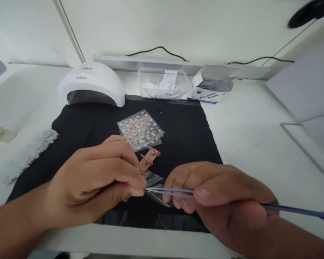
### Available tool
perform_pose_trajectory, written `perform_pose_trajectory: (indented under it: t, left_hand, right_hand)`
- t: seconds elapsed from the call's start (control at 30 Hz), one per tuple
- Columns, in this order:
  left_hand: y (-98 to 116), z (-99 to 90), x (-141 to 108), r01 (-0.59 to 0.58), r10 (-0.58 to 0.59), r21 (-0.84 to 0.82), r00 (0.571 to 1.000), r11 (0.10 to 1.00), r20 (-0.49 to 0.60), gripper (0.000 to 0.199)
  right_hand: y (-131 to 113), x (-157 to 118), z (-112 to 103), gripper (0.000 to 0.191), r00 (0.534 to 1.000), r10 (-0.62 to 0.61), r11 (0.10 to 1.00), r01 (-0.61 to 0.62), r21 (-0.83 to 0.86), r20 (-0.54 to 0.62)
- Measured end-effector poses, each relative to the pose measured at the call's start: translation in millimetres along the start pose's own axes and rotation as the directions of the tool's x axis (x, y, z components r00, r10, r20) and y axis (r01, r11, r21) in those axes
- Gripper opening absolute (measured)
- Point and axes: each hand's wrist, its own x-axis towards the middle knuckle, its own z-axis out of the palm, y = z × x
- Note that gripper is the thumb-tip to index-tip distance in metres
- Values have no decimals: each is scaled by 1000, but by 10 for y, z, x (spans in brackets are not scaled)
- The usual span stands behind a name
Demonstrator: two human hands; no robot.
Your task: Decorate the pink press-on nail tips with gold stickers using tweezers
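In the head view, slim blue-violet tweezers with pale, pointed tips (179, 192) lie between the two hands. The right hand (226, 190) is closed around them, thumb against the fingers. The left hand (97, 183) is pinched closed at the tips; whether it grips the points or some tiny piece is hidden. A thin dark-blue shaft (294, 208) sticks out behind the right hand; I cannot tell whether it belongs to the same tool.

The tweezers look light, stiff and springy, probably smooth metal. The middle of their two arms seems the best hold, since the fine points could bend or prick.

Under the fingertips, the clear, shiny plastic film (155, 180) on the black, flat mat (183, 133) looks thin, floppy and slippery; an edge is the place to take it. Just beyond the left fingertips, the pink, pointed false nails on a tan strip (148, 160) look light and rather brittle, so the strip seems safer to hold. Farther beyond the left hand lies a clear, squarish sheet of red-and-white stickers (140, 127), probably flexible and best lifted by its border.
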Motion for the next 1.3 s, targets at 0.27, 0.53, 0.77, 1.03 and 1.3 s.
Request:
perform_pose_trajectory:
  t: [0.27,0.53,0.77,1.03,1.3]
  left_hand:
    - [-38,21,-19,36,-37,-31,999,999,-32,20]
    - [-35,37,-31,-9,14,111,999,994,-43,20]
    - [2,12,3,-20,23,175,1000,984,-13,15]
    - [29,-24,16,-48,44,193,999,980,24,11]
    - [44,-68,30,-43,35,179,998,983,49,11]
  right_hand:
    - [-15,7,19,29,999,14,999,-13,32,-29]
    - [38,-76,-58,32,999,-48,997,48,-60,-4]
    - [38,-87,-64,32,998,-70,987,68,-144,-7]
    - [16,-79,-95,34,998,-23,994,28,-104,56]
    - [12,-69,-119,36,994,-19,996,28,-85,106]
